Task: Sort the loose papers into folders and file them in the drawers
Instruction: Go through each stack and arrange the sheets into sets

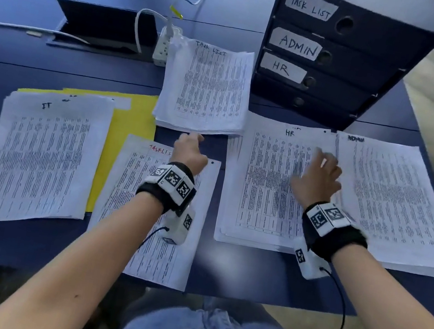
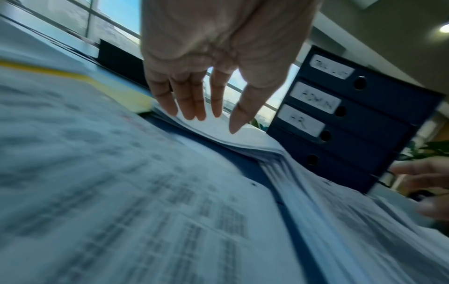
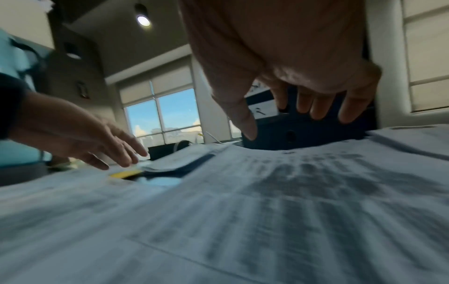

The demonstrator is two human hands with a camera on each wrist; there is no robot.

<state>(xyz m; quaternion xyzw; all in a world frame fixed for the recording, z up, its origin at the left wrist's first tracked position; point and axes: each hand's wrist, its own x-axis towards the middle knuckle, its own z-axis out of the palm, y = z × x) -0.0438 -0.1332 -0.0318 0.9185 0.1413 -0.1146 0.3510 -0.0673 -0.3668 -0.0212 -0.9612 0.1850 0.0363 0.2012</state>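
desk: dark blue top (image 1: 21, 246), seams running across, open cable hatch (image 1: 100, 28) at the back left, far beyond the left fingertips
IT stack: white printed sheets (image 1: 37, 158), well left of the left hand, lying partly on a yellow folder (image 1: 128, 131)
power strip: white (image 1: 164, 46), cables plugged in, at the hatch's right end
loose sheet: red "TASK LIST" heading (image 1: 128, 201), under the left wrist and forearm
left hand: (image 1: 190, 151) fingers (image 2: 192, 100) straight, narrow spread, holding nothing; tips point at the near edge of the TASK LIST stack (image 1: 208, 90); contact can't be confirmed
HR stack: (image 1: 267, 185) below the right palm
right hand: (image 1: 316, 176) fingers (image 3: 318, 107) loosely bent, moderately spread, empty, hovering over the HR stack
ADMIN stack: (image 1: 395, 201) just right of the right fingers, edge touching the HR stack
drawers: dark blue four-drawer unit (image 1: 335, 60) beyond the right fingertips; labels TASK LIST, ADMIN, HR, bottom one unlabeled; all closed
room: large windows (image 3: 165, 117) with sky, roller blinds, ceiling lights
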